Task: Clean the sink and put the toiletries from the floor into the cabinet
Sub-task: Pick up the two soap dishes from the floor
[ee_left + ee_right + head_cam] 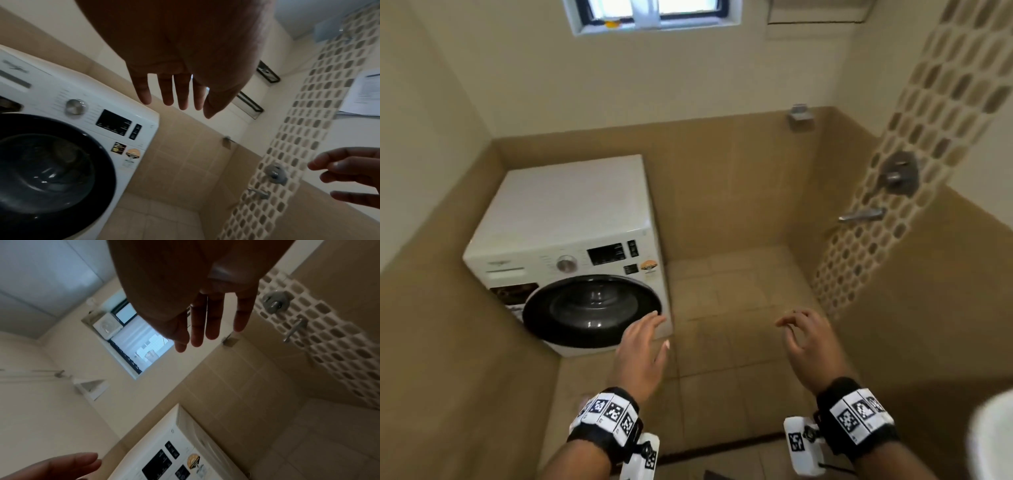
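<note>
- Two empty hands, left hand flat-fingered, right hand loosely curled, hover at lower centre.
- No toiletries visible on the tiled floor; finding them looks like the next step.
- Possibly the sink, a blurred white rim, lower right.
- Washing machine fills centre left.

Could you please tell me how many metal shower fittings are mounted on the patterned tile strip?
2: the round mixer valve sits higher on the patterned strip, and the spout sticks out just below it. Others may lie outside the views.
</note>
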Tool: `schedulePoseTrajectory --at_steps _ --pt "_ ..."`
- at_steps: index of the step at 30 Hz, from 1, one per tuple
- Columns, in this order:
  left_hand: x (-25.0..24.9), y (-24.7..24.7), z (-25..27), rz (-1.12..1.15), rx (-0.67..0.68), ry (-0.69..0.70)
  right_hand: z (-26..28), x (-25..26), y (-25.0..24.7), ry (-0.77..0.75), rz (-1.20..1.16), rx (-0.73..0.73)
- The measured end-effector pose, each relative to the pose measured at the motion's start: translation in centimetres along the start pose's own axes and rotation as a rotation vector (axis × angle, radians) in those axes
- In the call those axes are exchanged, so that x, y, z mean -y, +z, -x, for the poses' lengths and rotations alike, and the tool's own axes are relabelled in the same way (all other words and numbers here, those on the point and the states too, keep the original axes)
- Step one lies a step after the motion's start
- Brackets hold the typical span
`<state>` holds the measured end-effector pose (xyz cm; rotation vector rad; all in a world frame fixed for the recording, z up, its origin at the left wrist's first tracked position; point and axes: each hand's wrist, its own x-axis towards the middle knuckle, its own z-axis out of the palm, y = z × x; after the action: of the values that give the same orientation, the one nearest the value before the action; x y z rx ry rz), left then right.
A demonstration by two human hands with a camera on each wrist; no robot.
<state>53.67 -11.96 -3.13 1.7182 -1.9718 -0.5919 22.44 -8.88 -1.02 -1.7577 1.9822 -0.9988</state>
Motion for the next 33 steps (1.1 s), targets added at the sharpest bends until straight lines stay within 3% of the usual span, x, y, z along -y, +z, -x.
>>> schedulePoseTrajectory --at_steps 5,11,17,21,27,33 --pt "9.2 -3.4 -0.9 0.009 -0.026 -0.171 -3.0 4.5 9.4 -0.005 0.0 0.142" --pt "18.6 -4.7 -0.5 0.039 -0.037 -0.499 -5.7 7.2 18.2 0.084 0.014 0.424" --pt "24.1 -4.1 0.1 0.052 0.139 -0.727 -8.9 6.9 26.9 0.143 0.062 0.643" --pt "27.9 -3.5 -1.3 0.065 0.156 -0.818 -11.7 6.4 34.8 0.185 0.084 0.819" --pt "35.0 -0.9 -3.3 0.213 0.123 -1.071 -14.2 7.0 46.8 0.186 0.18 1.125" --pt "45.4 6.3 -4.7 0.238 0.313 -1.136 -14.1 3.8 58.5 0.241 0.279 1.249"
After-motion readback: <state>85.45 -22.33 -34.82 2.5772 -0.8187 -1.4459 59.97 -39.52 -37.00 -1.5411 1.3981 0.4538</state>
